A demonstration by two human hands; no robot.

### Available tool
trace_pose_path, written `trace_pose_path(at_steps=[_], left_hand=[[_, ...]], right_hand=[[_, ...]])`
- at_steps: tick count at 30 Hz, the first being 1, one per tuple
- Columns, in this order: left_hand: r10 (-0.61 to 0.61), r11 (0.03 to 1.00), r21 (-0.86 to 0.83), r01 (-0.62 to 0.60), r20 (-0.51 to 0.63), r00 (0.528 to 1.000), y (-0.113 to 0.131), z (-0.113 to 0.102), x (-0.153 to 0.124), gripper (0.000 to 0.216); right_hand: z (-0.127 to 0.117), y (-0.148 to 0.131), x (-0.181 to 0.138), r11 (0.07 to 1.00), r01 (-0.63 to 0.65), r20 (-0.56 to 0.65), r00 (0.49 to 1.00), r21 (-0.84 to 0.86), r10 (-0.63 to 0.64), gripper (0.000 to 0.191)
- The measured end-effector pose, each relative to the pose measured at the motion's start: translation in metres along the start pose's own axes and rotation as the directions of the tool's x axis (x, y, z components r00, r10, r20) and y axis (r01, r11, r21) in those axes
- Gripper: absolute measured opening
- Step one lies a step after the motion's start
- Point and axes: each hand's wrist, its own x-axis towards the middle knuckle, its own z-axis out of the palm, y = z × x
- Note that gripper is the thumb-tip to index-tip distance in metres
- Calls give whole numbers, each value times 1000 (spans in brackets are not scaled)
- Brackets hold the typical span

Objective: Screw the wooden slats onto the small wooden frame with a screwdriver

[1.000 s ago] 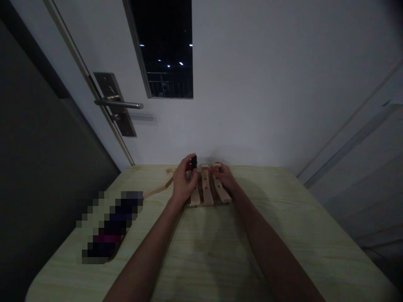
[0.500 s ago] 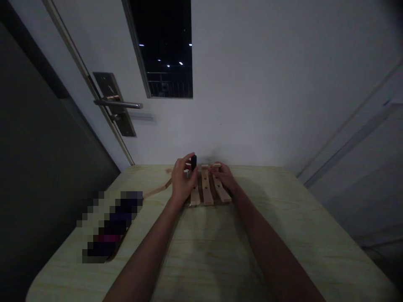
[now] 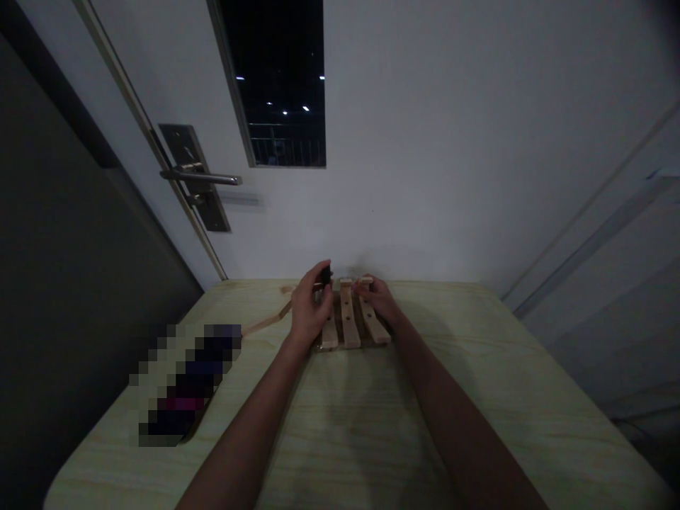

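Three short wooden slats [image 3: 348, 322] lie side by side near the far edge of a pale wooden table [image 3: 372, 425]. My left hand [image 3: 309, 306] is at the left slat's far end, fingers closed round a small black tool [image 3: 324, 274] held upright. My right hand [image 3: 378, 299] rests on the right slat, with its fingertips pinched at that slat's far end. What the fingertips pinch is too small to make out.
A loose thin wooden strip [image 3: 268, 317] lies left of my left hand. A blurred dark object [image 3: 185, 382] sits at the table's left edge. A white door with a metal lever handle [image 3: 200, 177] and a dark window [image 3: 279, 81] stands just behind the table.
My left hand has dipped slightly, bringing the black tool a little lower over the left slat. My right hand has stayed in place.
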Motion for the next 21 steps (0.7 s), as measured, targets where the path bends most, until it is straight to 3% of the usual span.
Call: trace_pose_path(at_steps=[7,21], left_hand=[[60,983,177,-48,-58,997,1,-2,5,42],[-42,990,129,52,-75,996,1,0,2,54]], right_hand=[[-1,-1,-1,1000,-11,5,1000,0,11,34],[-1,0,-1,1000,-12,-2,1000,-5,12,35]])
